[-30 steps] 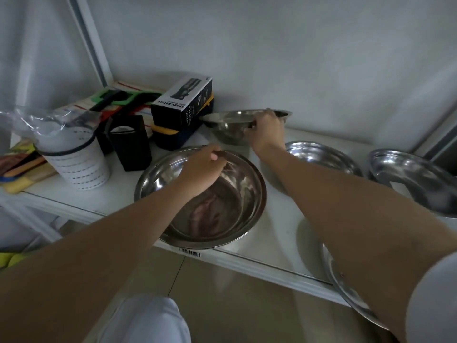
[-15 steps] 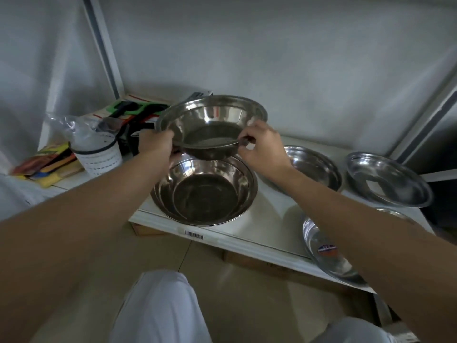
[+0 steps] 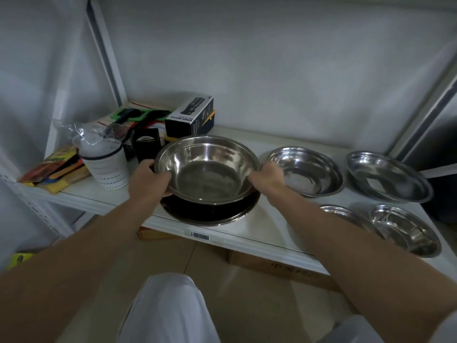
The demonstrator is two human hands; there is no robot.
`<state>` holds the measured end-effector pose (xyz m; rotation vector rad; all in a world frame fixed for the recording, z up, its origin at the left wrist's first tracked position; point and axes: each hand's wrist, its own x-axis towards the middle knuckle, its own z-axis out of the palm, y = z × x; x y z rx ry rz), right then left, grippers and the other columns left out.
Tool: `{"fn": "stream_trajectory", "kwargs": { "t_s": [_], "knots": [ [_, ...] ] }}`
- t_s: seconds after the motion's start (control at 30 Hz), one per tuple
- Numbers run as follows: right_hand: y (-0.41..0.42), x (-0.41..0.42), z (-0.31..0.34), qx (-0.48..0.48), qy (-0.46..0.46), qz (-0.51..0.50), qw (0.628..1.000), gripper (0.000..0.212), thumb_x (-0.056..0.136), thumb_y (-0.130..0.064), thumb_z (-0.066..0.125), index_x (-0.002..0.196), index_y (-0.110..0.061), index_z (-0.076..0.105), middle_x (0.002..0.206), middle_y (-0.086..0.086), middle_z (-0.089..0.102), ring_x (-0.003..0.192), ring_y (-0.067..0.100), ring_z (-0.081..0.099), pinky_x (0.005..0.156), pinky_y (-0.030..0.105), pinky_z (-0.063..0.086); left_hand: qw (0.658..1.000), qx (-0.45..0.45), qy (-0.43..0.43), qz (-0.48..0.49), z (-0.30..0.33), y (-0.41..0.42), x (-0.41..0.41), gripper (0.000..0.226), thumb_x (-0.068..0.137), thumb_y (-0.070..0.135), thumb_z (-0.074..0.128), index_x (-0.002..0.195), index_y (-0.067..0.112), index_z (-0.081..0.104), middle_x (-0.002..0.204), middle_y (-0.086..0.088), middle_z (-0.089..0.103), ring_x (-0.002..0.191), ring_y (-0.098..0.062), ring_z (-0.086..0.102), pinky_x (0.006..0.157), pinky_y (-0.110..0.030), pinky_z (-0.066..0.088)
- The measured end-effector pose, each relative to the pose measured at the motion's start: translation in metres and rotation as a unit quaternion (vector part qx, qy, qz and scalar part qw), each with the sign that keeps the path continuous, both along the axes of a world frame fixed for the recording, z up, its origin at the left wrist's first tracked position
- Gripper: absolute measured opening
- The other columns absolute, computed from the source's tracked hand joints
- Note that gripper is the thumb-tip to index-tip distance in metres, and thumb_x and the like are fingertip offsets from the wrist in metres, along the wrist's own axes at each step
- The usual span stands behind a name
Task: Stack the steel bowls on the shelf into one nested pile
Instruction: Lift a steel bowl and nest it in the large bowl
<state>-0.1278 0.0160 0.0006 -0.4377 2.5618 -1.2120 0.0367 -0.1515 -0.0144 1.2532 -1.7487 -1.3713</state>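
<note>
I hold a steel bowl [image 3: 207, 169] by its rim, my left hand [image 3: 149, 179] on its left side and my right hand [image 3: 267, 179] on its right side. It sits low inside a larger steel bowl [image 3: 212, 215] at the shelf's front edge, whose dark rim shows beneath it. To the right on the white shelf [image 3: 267, 219] lie more steel bowls: one in the middle [image 3: 306, 170], one at the far right [image 3: 388, 175], and two shallow ones in front [image 3: 408, 230], partly overlapped by my right forearm.
At the back left stand a black spray-bottle box [image 3: 190, 116], a small black box [image 3: 146, 144], a white perforated cup [image 3: 106, 164] with clear plastic, and coloured packets [image 3: 54, 167]. A shelf upright [image 3: 106, 53] rises at the left. Cardboard boxes [image 3: 279, 266] sit on the floor below.
The bowl, first gripped at the back of the shelf by my right hand, was lifted with both hands over the large bowl and has now come down into it.
</note>
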Motion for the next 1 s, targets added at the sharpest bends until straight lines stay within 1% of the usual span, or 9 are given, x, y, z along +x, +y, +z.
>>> {"fn": "stream_trajectory", "kwargs": {
  "t_s": [0.1,0.2,0.3,0.47,0.53,0.6,0.67,0.73,1.0],
  "knots": [
    [0.003,-0.001,-0.005,0.019,0.001,0.01,1.0,0.021,0.082,-0.017,0.06,0.093,0.001,0.064,0.091,0.014,0.062,0.084,0.026,0.06,0.07,0.03,0.049,0.993,-0.082,-0.085,-0.011,-0.007,-0.001,0.005,0.035,0.086,0.016,0.063,0.12,0.01,0.056,0.1,-0.008,0.063,0.076,-0.02,0.065,0.073,-0.039,0.059],
    [0.002,-0.002,-0.013,0.05,0.008,0.028,0.998,0.039,0.084,-0.024,0.058,0.106,0.007,0.066,0.113,0.022,0.066,0.099,0.034,0.066,0.084,0.039,0.055,0.966,-0.182,-0.183,-0.025,-0.017,-0.003,0.007,0.023,0.082,0.014,0.062,0.104,0.006,0.061,0.091,-0.012,0.067,0.079,-0.025,0.063,0.059,-0.032,0.047],
    [0.002,0.0,-0.015,0.096,0.042,0.041,0.994,0.041,0.087,-0.027,0.053,0.108,0.005,0.066,0.119,0.025,0.062,0.105,0.037,0.063,0.091,0.042,0.054,0.952,-0.197,-0.228,-0.045,-0.024,-0.009,0.006,0.016,0.074,0.012,0.063,0.087,0.004,0.064,0.088,-0.018,0.067,0.072,-0.027,0.061,0.047,-0.025,0.033],
    [0.003,0.003,-0.018,0.153,0.071,0.07,0.983,0.038,0.089,-0.024,0.052,0.114,0.002,0.063,0.124,0.025,0.058,0.117,0.038,0.055,0.101,0.043,0.048,0.934,-0.219,-0.276,-0.062,-0.036,-0.011,0.007,0.003,0.073,0.009,0.059,0.07,0.008,0.059,0.089,-0.02,0.065,0.065,-0.024,0.057,0.045,-0.024,0.031],
    [0.003,0.003,-0.018,0.158,0.069,0.076,0.982,0.039,0.089,-0.025,0.053,0.116,0.001,0.063,0.127,0.025,0.056,0.121,0.037,0.052,0.102,0.04,0.046,0.921,-0.224,-0.312,-0.071,-0.033,-0.008,0.006,0.005,0.075,0.011,0.058,0.076,0.007,0.061,0.098,-0.023,0.064,0.074,-0.027,0.06,0.05,-0.028,0.041],
    [0.004,0.003,-0.018,0.157,0.064,0.081,0.982,0.037,0.088,-0.023,0.055,0.115,0.001,0.064,0.128,0.025,0.056,0.12,0.037,0.053,0.101,0.039,0.047,0.896,-0.22,-0.377,-0.076,-0.029,-0.003,0.001,0.028,0.081,0.017,0.058,0.103,0.0,0.062,0.117,-0.026,0.057,0.102,-0.036,0.056,0.074,-0.041,0.053],
    [0.007,0.0,-0.016,0.153,0.06,0.084,0.983,0.036,0.084,-0.021,0.058,0.111,0.001,0.065,0.125,0.025,0.058,0.115,0.038,0.057,0.098,0.04,0.05,0.867,-0.25,-0.427,-0.061,-0.019,0.011,-0.004,0.047,0.087,0.028,0.057,0.125,0.001,0.05,0.135,-0.025,0.045,0.124,-0.04,0.041,0.098,-0.047,0.041],
    [0.013,-0.006,-0.01,0.142,0.069,0.08,0.984,0.037,0.081,-0.023,0.062,0.108,0.001,0.066,0.121,0.024,0.061,0.113,0.038,0.059,0.095,0.04,0.052,0.866,-0.297,-0.398,-0.056,-0.009,0.027,-0.016,0.049,0.088,0.03,0.056,0.128,0.005,0.048,0.136,-0.023,0.044,0.128,-0.041,0.037,0.102,-0.047,0.035],
    [0.079,-0.065,0.003,0.138,0.097,0.014,0.986,0.043,0.081,-0.027,0.055,0.12,-0.011,0.065,0.123,0.015,0.065,0.115,0.034,0.06,0.095,0.037,0.051,0.899,-0.311,-0.204,-0.23,0.006,0.1,-0.111,0.038,0.087,0.022,0.054,0.123,0.009,0.056,0.118,-0.014,0.062,0.109,-0.031,0.059,0.088,-0.042,0.051]
  ]
}}
